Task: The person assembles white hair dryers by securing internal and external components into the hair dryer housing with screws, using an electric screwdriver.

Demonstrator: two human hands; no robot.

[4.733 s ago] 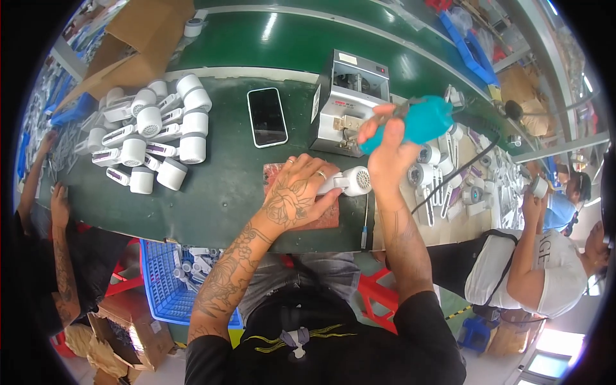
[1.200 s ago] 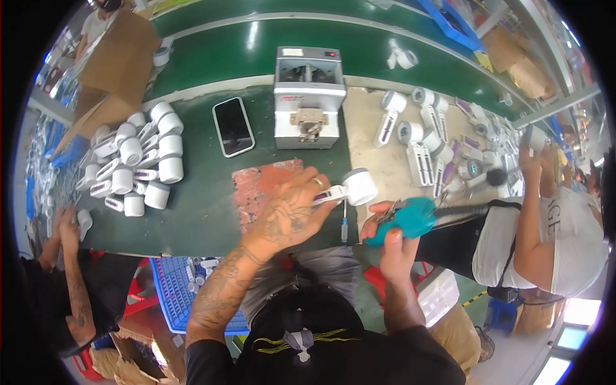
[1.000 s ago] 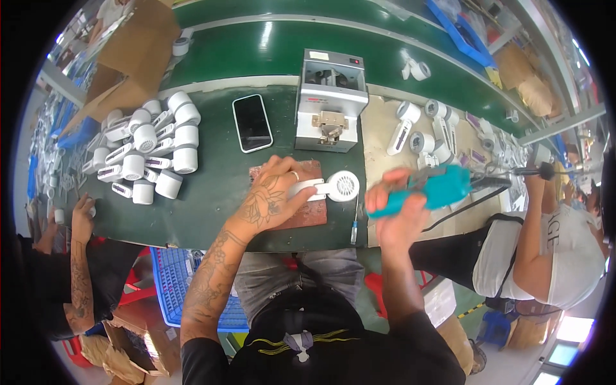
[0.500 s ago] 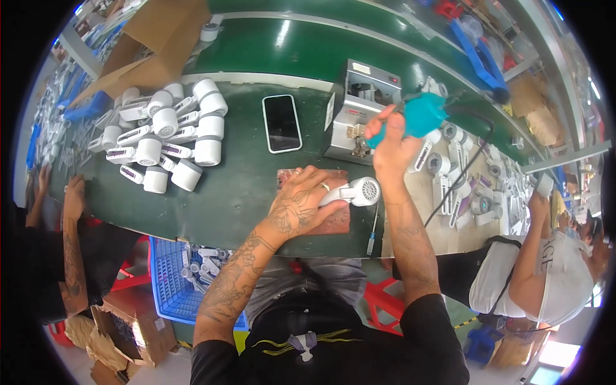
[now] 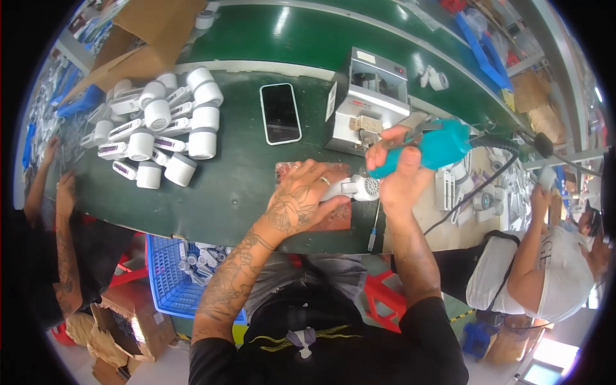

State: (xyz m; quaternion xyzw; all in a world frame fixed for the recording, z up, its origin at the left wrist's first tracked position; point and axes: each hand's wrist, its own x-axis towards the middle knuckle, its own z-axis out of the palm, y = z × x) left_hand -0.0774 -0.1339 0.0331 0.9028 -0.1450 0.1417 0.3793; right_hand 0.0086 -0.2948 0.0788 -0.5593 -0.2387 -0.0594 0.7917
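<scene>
Teal tool (image 5: 443, 146), one, right fingers (image 5: 393, 134) wrapped round it, one white fan (image 5: 364, 188), left fingers (image 5: 310, 172) clasping it

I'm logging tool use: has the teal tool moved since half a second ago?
Yes: judged against the grey machine, the teal tool has shifted lower in view.

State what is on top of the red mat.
The left hand and the white fan's handle are over the mat. The fan's head extends past its right edge. Whatever lies beneath the hand is hidden.
</scene>
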